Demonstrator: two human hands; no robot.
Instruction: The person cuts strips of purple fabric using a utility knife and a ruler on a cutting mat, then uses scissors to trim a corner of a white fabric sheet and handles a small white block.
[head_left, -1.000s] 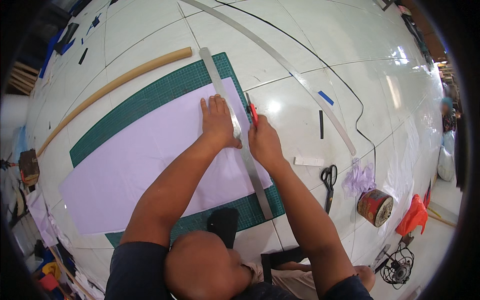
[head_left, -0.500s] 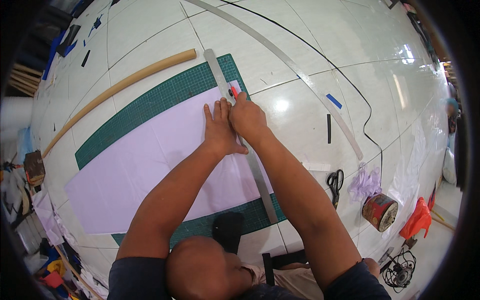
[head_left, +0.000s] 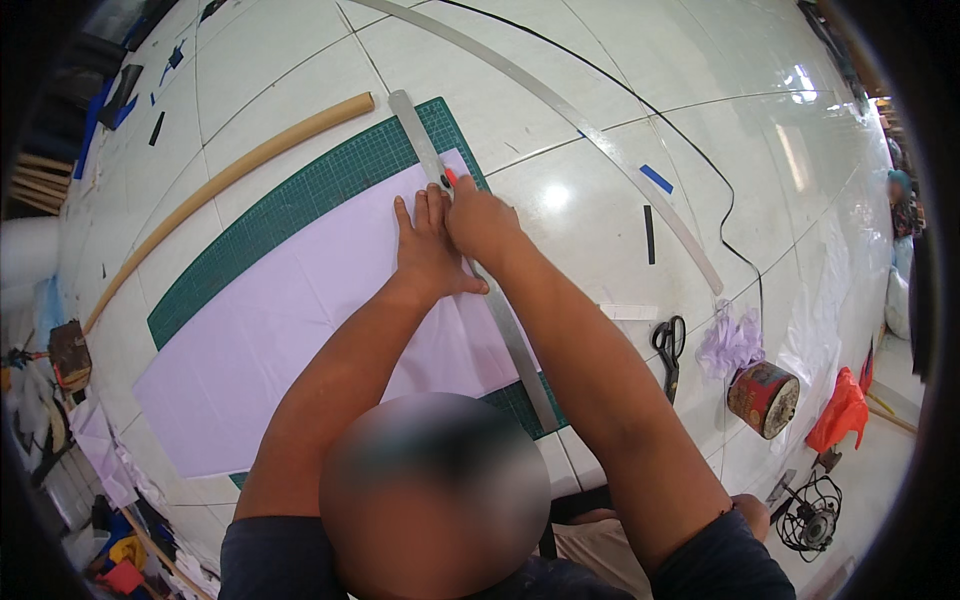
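A lilac sheet (head_left: 270, 300), which looks like thin fabric, lies over a green gridded cutting mat (head_left: 290, 195) on the floor. Across both runs a long metal ruler (head_left: 515, 350), near the sheet's right edge. My left hand (head_left: 430, 250) lies flat with fingers spread, pressing on the sheet and the ruler, its thumb reaching over the ruler. Right beside it, my right hand (head_left: 482, 222) is closed round a small red cutter (head_left: 450, 178) with a black part, held against the ruler near its far end. My fingers hide most of the cutter, and its blade cannot be seen.
A brown tube (head_left: 230, 180) lies beyond the mat. To the right are a long curved-looking strip (head_left: 560, 110), a black cable (head_left: 690, 145), black scissors (head_left: 669, 355), crumpled lilac scraps (head_left: 730, 343), a rusty tin (head_left: 762, 398), a red plastic bag (head_left: 840, 412) and a fan (head_left: 808, 515).
The whole view has shifted slightly, and a blurred round shape now covers more of the mat's near edge. Both hands, the cutter and the ruler keep nearly the same places on the sheet.
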